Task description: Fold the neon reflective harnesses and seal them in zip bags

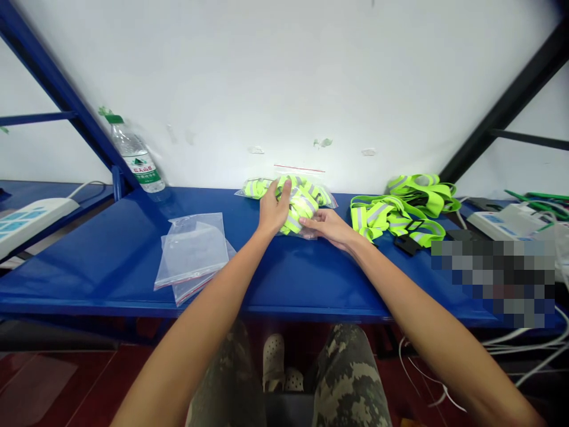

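Near the wall, my left hand (274,207) grips the left side of a clear zip bag (296,220) filled with bundled neon-yellow reflective straps. On its lower right side, my right hand (328,228) pinches the plastic, thumb on top. The bag's red zip line is up toward the wall. Behind it lie more bagged reflective straps (256,188), partly hidden by the bag and my left hand. To the right of my hands is a loose pile of the same reflective straps (377,216) with black buckles.
Flat empty zip bags (193,252) lie in a stack at left on the blue table (293,284). A water bottle (141,160) leans by the blue frame post. Power strips (38,219) and cables sit at both sides. A pixelated patch covers the right front.
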Action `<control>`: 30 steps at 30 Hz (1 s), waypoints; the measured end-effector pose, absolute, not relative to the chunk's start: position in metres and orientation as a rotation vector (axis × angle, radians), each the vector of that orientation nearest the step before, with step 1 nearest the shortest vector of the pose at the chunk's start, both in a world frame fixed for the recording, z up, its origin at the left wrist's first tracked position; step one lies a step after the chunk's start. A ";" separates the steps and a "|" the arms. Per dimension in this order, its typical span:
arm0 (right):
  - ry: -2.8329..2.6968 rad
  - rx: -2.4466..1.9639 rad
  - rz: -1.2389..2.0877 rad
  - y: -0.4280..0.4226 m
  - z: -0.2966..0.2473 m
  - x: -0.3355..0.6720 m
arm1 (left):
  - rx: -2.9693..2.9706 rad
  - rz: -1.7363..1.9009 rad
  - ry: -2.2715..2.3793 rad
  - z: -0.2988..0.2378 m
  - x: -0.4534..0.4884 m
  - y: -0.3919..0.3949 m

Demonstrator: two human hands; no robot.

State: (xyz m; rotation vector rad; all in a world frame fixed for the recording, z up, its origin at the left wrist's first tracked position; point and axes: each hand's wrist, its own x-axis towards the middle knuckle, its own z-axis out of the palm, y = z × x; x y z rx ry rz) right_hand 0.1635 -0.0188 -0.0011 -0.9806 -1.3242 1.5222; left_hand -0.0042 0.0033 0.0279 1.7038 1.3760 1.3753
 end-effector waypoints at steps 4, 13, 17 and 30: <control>-1.250 -0.949 1.437 -0.016 -0.005 0.162 | 1.798 1.384 1.500 0.025 0.001 0.001; -1.212 -0.825 1.588 -0.029 0.005 0.152 | 1.806 1.293 1.734 0.028 0.001 -0.006; -1.165 -0.809 1.539 -0.033 0.008 0.147 | 1.878 1.307 1.662 0.027 0.007 -0.007; -1.442 -0.880 1.314 -0.022 -0.001 0.161 | 1.670 1.644 1.290 0.021 0.012 0.004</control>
